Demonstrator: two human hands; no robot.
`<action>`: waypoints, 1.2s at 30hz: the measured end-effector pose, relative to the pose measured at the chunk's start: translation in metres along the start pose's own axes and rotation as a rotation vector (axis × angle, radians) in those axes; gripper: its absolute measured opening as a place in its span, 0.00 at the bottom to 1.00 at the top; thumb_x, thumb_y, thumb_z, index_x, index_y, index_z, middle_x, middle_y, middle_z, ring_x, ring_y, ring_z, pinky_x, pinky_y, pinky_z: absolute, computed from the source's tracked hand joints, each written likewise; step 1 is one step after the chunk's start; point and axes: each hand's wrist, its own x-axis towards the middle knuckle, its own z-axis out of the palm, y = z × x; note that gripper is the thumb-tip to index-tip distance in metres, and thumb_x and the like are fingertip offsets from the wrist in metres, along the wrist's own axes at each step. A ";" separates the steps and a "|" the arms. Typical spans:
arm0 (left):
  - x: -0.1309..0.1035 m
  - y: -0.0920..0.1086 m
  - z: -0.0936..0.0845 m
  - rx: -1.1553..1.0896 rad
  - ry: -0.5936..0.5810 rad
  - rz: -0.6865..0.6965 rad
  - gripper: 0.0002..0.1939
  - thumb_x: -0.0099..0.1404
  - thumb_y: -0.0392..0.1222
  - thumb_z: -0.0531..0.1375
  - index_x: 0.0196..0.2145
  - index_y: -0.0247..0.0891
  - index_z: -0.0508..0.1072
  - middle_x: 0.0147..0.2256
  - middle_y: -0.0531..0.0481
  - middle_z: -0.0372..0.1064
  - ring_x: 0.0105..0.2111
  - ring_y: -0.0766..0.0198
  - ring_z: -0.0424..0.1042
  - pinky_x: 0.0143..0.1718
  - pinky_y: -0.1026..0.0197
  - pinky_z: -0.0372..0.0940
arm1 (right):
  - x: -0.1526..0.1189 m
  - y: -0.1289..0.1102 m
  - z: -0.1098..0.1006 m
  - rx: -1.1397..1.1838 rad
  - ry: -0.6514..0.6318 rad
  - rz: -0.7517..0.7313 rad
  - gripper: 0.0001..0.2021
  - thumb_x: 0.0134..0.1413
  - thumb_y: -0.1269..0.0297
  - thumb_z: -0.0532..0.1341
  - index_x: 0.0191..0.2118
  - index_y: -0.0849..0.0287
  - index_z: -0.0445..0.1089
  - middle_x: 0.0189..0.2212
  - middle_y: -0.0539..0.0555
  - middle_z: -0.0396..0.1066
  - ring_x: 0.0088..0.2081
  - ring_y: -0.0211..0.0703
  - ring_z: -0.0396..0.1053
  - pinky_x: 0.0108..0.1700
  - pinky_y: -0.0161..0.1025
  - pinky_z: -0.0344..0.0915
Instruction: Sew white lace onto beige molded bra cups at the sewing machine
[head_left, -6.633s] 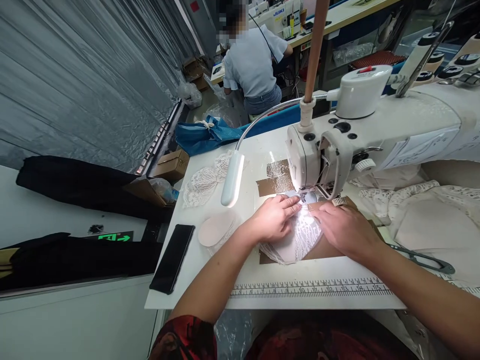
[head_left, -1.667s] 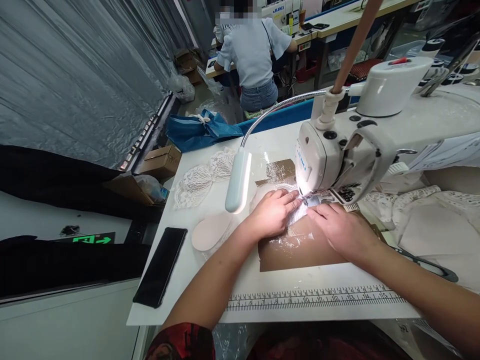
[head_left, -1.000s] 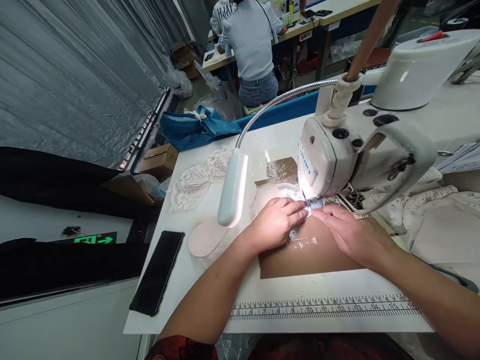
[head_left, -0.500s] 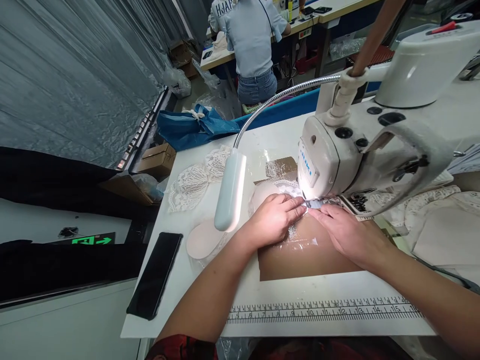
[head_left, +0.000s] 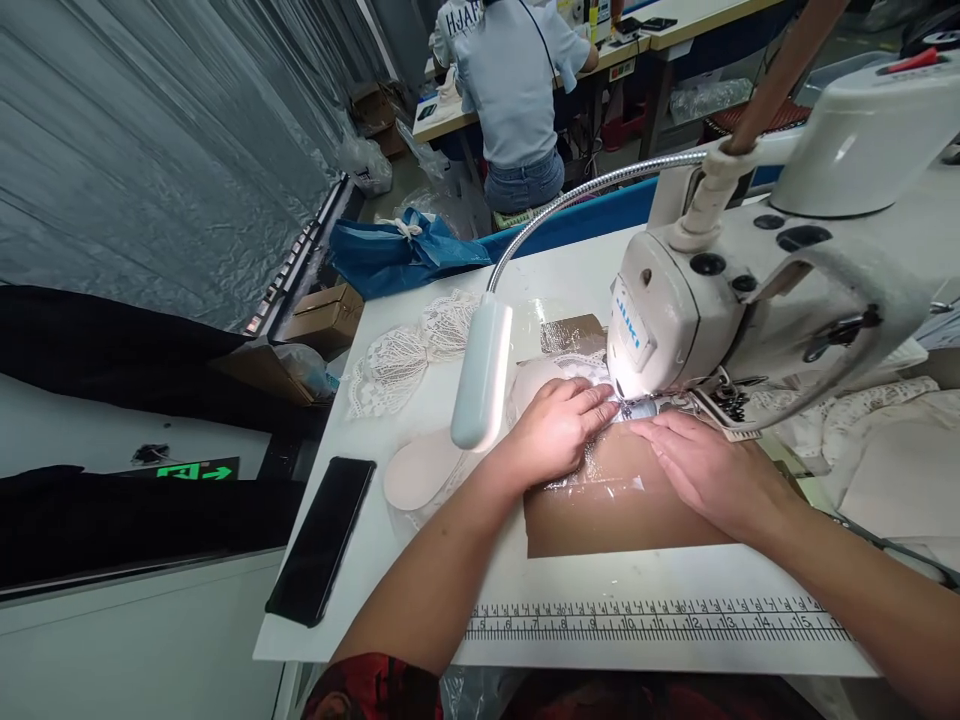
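The white sewing machine head (head_left: 651, 310) stands over a pale lace cup piece (head_left: 534, 380) on the table. My left hand (head_left: 562, 425) lies on that piece just left of the needle area, fingers stretched forward and pressing down. To the right of the presser foot, my right hand (head_left: 705, 455) rests low with its fingers extended toward the needle. Both sets of fingertips are close to the foot, where the lamp (head_left: 484, 380) throws bright light. The fabric edge under the foot is partly hidden by my fingers and the machine.
Brown board (head_left: 630, 520) under clear tape covers the sewing area. Lace pieces (head_left: 412, 350), a beige cup (head_left: 420, 470) and a black phone (head_left: 321, 540) lie to the left. More lace cups (head_left: 892, 450) are piled right. A printed ruler (head_left: 660, 620) runs along the front; a co-worker (head_left: 510, 90) sits beyond.
The whole view has shifted slightly, so the scene sits a little farther right. Both hands stay beside the needle area, with hardly any visible change in their hold.
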 end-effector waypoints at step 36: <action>-0.005 0.038 -0.008 -0.043 -0.024 -0.056 0.22 0.73 0.45 0.47 0.54 0.30 0.70 0.56 0.41 0.68 0.45 0.53 0.67 0.45 0.50 0.67 | -0.003 0.003 -0.004 0.081 -0.025 -0.111 0.21 0.56 0.77 0.50 0.50 0.63 0.73 0.31 0.53 0.74 0.30 0.40 0.71 0.29 0.37 0.60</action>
